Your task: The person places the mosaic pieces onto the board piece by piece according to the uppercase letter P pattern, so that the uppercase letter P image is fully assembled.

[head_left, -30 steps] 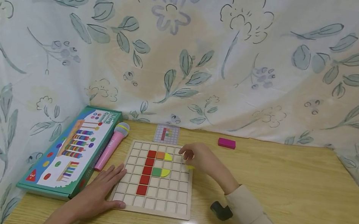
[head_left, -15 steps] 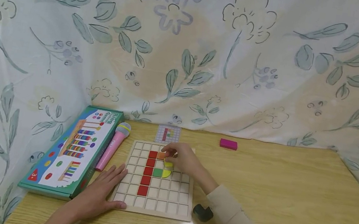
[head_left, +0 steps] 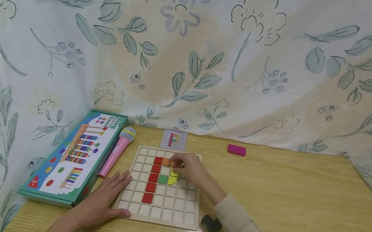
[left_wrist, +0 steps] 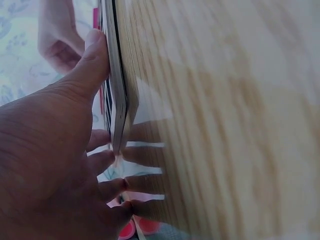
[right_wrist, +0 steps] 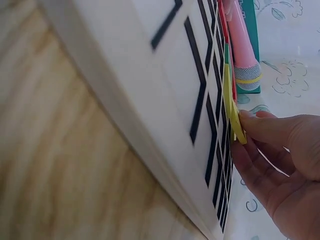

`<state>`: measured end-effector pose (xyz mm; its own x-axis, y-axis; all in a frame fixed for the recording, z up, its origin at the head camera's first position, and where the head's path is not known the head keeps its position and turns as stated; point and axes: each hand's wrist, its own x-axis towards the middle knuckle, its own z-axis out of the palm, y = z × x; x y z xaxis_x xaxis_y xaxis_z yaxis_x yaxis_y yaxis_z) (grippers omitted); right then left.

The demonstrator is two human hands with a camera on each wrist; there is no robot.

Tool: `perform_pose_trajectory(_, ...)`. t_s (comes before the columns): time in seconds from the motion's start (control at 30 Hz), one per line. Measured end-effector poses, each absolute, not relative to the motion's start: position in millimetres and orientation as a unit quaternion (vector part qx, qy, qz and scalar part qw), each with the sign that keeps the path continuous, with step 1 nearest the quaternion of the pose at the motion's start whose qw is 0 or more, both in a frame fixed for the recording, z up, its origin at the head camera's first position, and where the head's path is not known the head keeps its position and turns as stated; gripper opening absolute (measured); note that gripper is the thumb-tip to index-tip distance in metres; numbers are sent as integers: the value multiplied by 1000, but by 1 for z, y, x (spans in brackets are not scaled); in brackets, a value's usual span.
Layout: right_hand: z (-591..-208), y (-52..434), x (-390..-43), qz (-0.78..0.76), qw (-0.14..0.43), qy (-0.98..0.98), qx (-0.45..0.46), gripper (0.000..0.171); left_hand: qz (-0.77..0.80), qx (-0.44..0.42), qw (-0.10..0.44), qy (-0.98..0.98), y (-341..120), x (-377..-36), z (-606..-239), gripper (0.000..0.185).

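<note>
A wooden grid board [head_left: 159, 207] lies on the table, holding a column of red squares [head_left: 153, 178], an orange square [head_left: 166, 162], a green square [head_left: 163, 179] and a yellow half-circle [head_left: 172, 181]. My right hand [head_left: 177, 166] reaches over the board's upper middle and pinches a yellow piece [head_left: 174, 172] [right_wrist: 233, 107] against the cells beside the orange square. In the right wrist view its fingertips [right_wrist: 265, 127] hold the piece's edge. My left hand [head_left: 114, 195] lies flat on the table with its thumb [left_wrist: 95, 60] along the board's edge [left_wrist: 119, 95].
A small pattern card [head_left: 173, 139] lies behind the board. A pink toy microphone [head_left: 117, 150] and a colourful game box [head_left: 73, 155] sit to the left. A pink block [head_left: 236, 150] lies at the back, with flowered cloth behind and beside the table.
My right hand has moved left from the board's right edge to the cells beside the orange square, carrying the yellow piece. The left hand has stayed put.
</note>
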<state>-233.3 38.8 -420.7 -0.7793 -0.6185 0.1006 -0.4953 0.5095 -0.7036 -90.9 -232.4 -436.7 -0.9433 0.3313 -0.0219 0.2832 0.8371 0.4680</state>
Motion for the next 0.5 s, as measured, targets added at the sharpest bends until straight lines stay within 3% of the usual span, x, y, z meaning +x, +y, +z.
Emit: perform_pose_trajectory(0.5, -422, 35, -232, -336, 69, 880, -329, 19, 233, 154, 55, 959, -232, -92, -433, 97)
